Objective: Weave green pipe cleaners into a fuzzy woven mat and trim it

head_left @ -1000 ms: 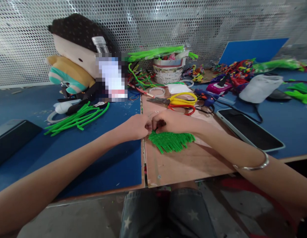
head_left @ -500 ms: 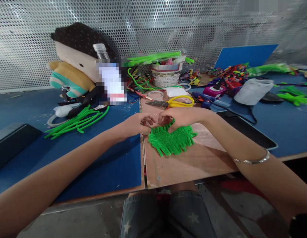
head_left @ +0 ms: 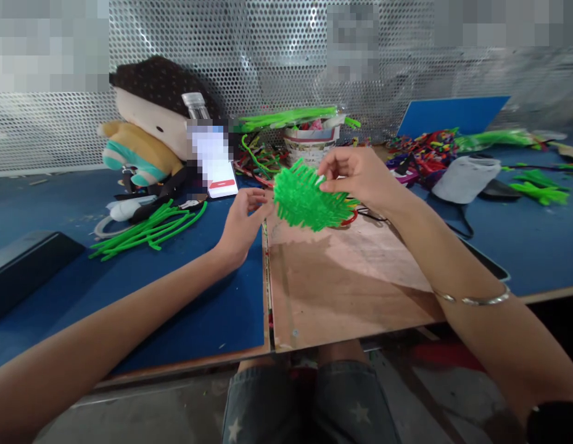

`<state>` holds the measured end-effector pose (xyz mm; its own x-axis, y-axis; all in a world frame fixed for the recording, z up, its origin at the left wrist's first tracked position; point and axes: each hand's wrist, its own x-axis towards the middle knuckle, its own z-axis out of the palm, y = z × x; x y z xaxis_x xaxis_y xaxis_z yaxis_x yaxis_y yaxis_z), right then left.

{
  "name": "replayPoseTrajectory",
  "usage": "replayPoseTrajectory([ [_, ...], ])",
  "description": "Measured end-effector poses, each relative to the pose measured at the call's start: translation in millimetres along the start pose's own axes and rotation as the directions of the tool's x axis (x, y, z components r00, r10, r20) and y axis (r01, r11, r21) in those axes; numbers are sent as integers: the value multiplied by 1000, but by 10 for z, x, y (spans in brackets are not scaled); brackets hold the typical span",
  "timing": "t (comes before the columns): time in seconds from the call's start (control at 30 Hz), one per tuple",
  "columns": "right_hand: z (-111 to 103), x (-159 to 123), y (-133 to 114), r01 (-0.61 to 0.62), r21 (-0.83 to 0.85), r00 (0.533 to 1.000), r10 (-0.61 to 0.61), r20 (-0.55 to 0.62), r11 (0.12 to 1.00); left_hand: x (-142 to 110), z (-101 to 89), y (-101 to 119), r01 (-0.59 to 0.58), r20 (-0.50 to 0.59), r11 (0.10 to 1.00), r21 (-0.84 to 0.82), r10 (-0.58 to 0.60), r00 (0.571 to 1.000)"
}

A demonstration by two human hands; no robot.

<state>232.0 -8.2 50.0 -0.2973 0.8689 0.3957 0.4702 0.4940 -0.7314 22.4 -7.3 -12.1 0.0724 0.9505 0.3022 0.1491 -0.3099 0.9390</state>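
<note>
A bright green fringed piece made of pipe cleaners (head_left: pixel 309 200) is held up above the wooden board. My right hand (head_left: pixel 355 179) pinches its upper right edge between thumb and fingers; a small white spot shows at the fingertips. Close to the piece's left edge is my left hand (head_left: pixel 244 222), its fingers bent and the thumb apart from them. Nothing shows in that hand, and it looks just clear of the piece.
Loose green pipe cleaners (head_left: pixel 150 231) lie on the blue table (head_left: pixel 207 308) at left. A propped phone (head_left: pixel 216 160), a plush toy (head_left: pixel 140 145) and a woven basket (head_left: pixel 313 145) stand behind. The wooden board (head_left: pixel 351 296) lies in front of me.
The green pipe-cleaner piece has been lifted off the board, up and away from me, in my right hand. My left hand has drawn slightly left and its fingers have parted.
</note>
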Motion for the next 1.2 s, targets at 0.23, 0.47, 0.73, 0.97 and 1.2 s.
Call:
replayPoseTrajectory([
  [0.23,130,22,57,-20,230,993,46,-109,973,-73,36,29,203,308,902,-380,-83,948],
  [0.47,128,-16,40,-370,450,928,344,143,813,-74,23,53,209,217,845,-492,-113,970],
  [0.73,130,-67,-63,-409,386,905,312,290,827,-78,33,72,174,168,827,-534,-98,981],
  [0.97,89,-57,-33,-365,383,920,267,287,849,-98,11,83,187,217,869,-459,-95,972],
  [1.2,-34,-32,49,-208,60,872,157,464,976,-82,-66,24,-351,78,926,138,343,936],
])
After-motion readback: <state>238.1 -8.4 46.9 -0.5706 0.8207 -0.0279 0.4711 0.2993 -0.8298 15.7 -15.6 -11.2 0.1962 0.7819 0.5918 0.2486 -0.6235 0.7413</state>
